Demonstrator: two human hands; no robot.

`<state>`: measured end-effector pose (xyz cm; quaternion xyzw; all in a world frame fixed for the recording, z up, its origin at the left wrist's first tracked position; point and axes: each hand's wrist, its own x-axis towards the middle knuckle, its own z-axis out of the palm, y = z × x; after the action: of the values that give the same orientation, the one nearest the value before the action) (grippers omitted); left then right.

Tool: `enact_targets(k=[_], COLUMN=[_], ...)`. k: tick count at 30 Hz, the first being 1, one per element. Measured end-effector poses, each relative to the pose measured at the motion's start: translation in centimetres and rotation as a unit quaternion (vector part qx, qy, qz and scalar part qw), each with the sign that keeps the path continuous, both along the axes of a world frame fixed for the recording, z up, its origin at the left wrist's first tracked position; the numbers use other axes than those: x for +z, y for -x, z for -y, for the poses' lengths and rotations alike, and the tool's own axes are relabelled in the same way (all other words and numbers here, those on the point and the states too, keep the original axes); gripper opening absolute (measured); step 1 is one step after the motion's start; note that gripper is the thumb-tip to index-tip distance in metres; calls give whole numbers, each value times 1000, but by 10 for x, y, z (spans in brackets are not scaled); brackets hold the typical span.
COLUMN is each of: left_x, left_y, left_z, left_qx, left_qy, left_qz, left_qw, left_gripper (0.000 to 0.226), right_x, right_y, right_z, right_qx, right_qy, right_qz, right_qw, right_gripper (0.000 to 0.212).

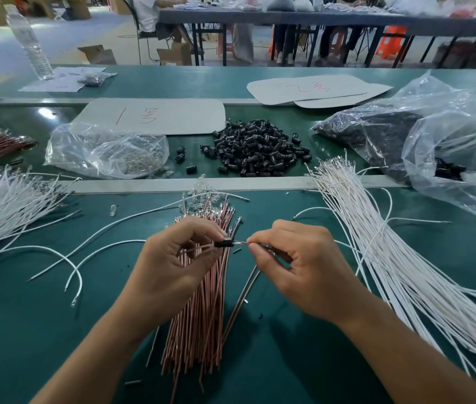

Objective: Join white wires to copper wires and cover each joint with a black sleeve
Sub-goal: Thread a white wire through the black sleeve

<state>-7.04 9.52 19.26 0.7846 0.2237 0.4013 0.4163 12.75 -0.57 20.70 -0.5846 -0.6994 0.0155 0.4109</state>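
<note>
My left hand (172, 258) pinches a small black sleeve (224, 244) with a thin wire running through it. My right hand (295, 263) pinches the wire just right of the sleeve, where a short bare stretch (241, 242) shows. Both hands hover above a bundle of copper wires (198, 325) lying on the green table (289, 360). A large fan of white wires (400, 263) lies to the right. Another pile of white wires (6, 205) lies at the left. A heap of black sleeves (260, 147) sits behind the copper bundle.
A clear bag of small metal terminals (108, 150) lies at the back left and a big plastic bag of black sleeves (435, 135) at the back right. Loose white wires (94, 252) curve across the table left of my hands. A water bottle (29, 42) stands far left.
</note>
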Motion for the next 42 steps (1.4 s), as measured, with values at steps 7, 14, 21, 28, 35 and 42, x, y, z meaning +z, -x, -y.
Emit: enact_targets(k=[7,14,21,28,35,42], left_x=[-3,-7,-3,-8,0,17], left_y=[-3,-6,-6,-7,-10,21], left_z=[1,4,6,4,15,-17], left_qx=[-15,-16,-49,17,8,107], left_qy=[-26,49,139,8,-66,-208], left_qz=[-9,18,55,-11,-24,-98], left_qw=[1000,998,988,1000,997,967], left_gripper=[26,25,25,37,59,55], right_x=[-2,-11,-11,-13,-13,-12], right_y=[3,1,-2,1,6,-14], right_z=[-1,-5,-6,-5,-4,-6], right_qx=[6,7,2,7,21,-29], right_qy=[0,-10,-39,-3,18,-2], right_qz=[7,-49,-88,36,63,40], right_qw=[1000,999,995,999,998,999], right_gripper=[12,13,21,30,23,17])
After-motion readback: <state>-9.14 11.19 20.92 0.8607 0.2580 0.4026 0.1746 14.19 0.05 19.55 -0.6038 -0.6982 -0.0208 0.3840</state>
